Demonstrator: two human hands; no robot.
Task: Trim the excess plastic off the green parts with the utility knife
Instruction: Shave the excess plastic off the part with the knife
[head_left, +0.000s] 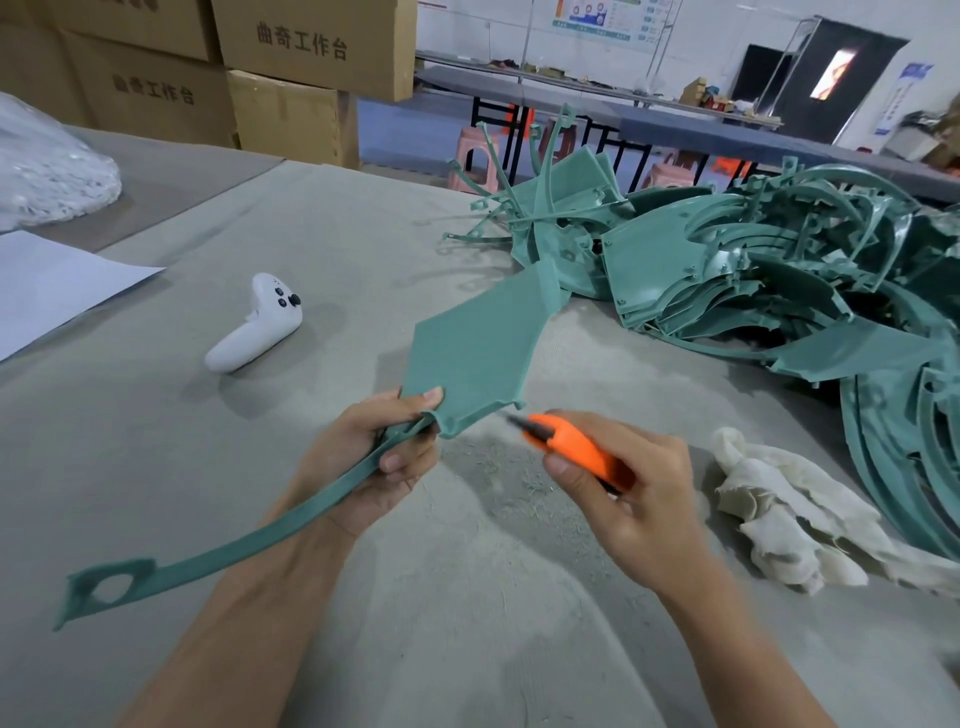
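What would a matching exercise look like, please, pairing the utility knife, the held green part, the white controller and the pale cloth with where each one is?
Things:
1. utility knife
2. held green part
3. white controller
4. pale cloth

Places:
A. lying on the table, left of the held part
B. gripped in the right hand
C. crumpled on the table, right of the right hand
D. held in the left hand

Pairs: 1-B, 2-D, 3-A, 4-C
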